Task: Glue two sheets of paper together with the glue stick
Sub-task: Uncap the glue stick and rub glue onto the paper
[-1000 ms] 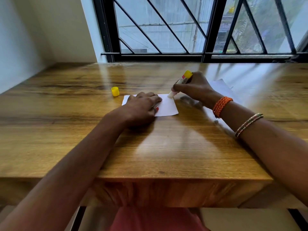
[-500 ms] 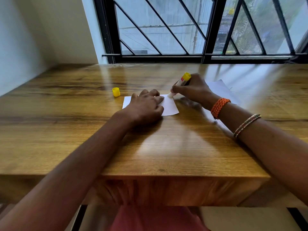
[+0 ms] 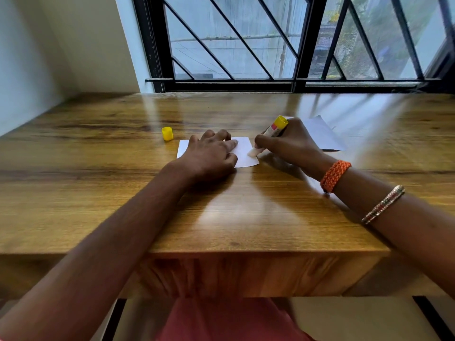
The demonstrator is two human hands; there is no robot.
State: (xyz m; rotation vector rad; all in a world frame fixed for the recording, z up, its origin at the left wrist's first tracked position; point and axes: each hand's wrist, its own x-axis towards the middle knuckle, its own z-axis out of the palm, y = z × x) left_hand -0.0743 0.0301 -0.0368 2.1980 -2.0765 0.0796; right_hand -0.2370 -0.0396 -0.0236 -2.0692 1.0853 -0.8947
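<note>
On glossy wooden table [image 3: 98, 193] before barred window [image 3: 270, 40]: small white paper sheet [image 3: 243, 150], pressed flat under left hand [image 3: 209, 156], fingers straight. Right hand [image 3: 288, 143] curled around yellow-ended glue stick [image 3: 273, 130], tilted, pale tip touching sheet's right edge. Yellow cap [image 3: 167, 133] upright just left of sheet. Second white sheet [image 3: 322, 134] partly hidden behind right hand.

Both forearms are bare, with no sleeves showing. The right arm wears 2 bands: a braided orange wristband [image 3: 335, 176] at the wrist, and farther up a thin beaded bracelet [image 3: 383, 204] in metallic, red and pale tones. A reddish-pink garment [image 3: 229, 321] covers the lap.
</note>
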